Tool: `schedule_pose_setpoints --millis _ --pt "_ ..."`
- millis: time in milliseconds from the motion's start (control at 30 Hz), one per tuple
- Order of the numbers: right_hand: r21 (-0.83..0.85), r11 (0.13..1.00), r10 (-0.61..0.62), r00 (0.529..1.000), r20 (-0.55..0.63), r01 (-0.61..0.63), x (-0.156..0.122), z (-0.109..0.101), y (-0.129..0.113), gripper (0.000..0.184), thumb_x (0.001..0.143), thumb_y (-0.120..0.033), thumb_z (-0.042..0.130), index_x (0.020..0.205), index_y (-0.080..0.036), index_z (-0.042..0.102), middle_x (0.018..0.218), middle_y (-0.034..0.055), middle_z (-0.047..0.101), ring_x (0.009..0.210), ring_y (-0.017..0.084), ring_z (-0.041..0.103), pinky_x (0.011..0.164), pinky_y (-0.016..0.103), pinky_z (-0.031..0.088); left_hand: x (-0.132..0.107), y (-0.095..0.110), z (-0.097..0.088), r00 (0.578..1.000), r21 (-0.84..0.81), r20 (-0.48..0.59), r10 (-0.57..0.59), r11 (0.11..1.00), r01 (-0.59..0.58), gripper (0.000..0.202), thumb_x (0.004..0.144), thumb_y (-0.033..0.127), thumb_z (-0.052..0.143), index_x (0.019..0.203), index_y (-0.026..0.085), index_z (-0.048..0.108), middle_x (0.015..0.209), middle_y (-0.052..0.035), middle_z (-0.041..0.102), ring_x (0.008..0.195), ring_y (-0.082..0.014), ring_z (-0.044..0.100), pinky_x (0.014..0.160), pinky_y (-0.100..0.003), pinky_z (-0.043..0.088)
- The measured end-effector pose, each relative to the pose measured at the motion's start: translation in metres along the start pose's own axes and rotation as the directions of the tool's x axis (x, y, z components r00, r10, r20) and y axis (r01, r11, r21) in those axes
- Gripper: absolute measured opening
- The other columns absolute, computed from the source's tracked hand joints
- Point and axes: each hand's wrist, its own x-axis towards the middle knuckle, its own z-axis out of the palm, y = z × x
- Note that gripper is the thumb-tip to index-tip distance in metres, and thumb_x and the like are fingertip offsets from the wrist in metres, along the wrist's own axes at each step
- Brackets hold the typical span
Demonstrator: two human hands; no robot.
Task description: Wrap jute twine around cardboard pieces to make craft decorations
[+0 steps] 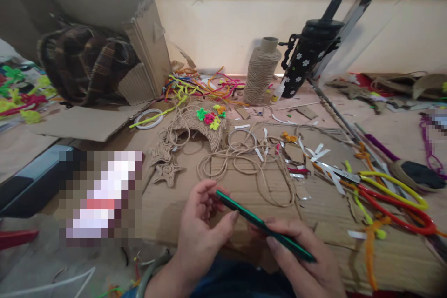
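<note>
Working from afar, I grip a pen (259, 221) with the right hand (302, 249) above the cardboard (244, 188), nearer its right end. The pen's long axis slants forward and leftward to the half-curled left hand (204, 230); whether that hand also grips, I cannot tell.

Green's flashed by the pen (252, 216); a black bottle (310, 45), far right, is dotted with white flowers (305, 63); scissors handles (430, 227) are red and yellow; a bag (78, 58), far left, is checked brown.
</note>
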Motion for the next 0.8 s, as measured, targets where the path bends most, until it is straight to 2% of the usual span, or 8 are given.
schedule_pose_setpoints --millis 167,267,433,600,800 --pt "-0.052 0.997 -0.06 0.997 -0.043 0.058 0.001 0.0 0.001 0.017 0.09 -0.024 0.053 0.103 -0.031 0.062 0.098 0.0019 0.073 0.085 0.016 0.07 0.075 0.022 0.056 -0.001 -0.006 -0.006 0.996 0.06 0.072 0.045 0.997 -0.049 0.014 0.084 0.02 0.061 0.097 0.024 0.06 0.083 0.0008 0.065 0.075 -0.0103 0.06 0.066 -0.017 0.049" --pt "-0.089 0.99 -0.111 0.993 -0.027 0.108 0.002 0.0 0.003 0.022 0.089 -0.02 0.053 0.107 -0.031 0.06 0.101 0.0011 0.073 0.088 0.016 0.07 0.077 0.021 0.055 -0.002 -0.007 -0.008 0.992 0.085 0.116 0.058 0.994 -0.068 0.016 0.086 0.021 0.059 0.101 0.024 0.061 0.087 -0.001 0.065 0.081 -0.0127 0.06 0.072 -0.02 0.05" --pt "-0.238 0.949 -0.185 0.977 0.101 0.205 0.007 -0.004 0.005 0.029 0.086 -0.012 0.053 0.11 -0.028 0.055 0.104 0.0025 0.072 0.088 0.015 0.07 0.077 0.02 0.056 -0.001 -0.005 -0.009 0.987 0.11 0.144 0.064 0.991 -0.08 0.019 0.086 0.021 0.059 0.104 0.026 0.063 0.089 -0.0004 0.066 0.084 -0.0125 0.061 0.075 -0.019 0.049" --pt "-0.335 0.876 -0.318 0.938 0.138 0.346 0.012 -0.006 0.005 0.026 0.086 -0.012 0.05 0.11 -0.023 0.052 0.101 0.0044 0.073 0.089 0.012 0.07 0.08 0.014 0.053 -0.002 -0.005 -0.009 0.996 0.072 0.088 0.036 0.997 -0.042 0.019 0.085 0.022 0.061 0.102 0.027 0.064 0.09 0.0014 0.068 0.085 -0.0104 0.062 0.078 -0.017 0.049" --pt "-0.394 0.827 -0.375 0.915 0.146 0.402 0.011 -0.004 0.005 0.024 0.087 -0.014 0.049 0.109 -0.022 0.052 0.098 0.004 0.074 0.087 0.009 0.07 0.084 0.011 0.05 -0.001 -0.006 -0.006 0.996 0.043 0.077 0.034 0.998 -0.038 0.021 0.084 0.02 0.062 0.103 0.026 0.065 0.092 0.0009 0.071 0.085 -0.01 0.064 0.08 -0.016 0.049"
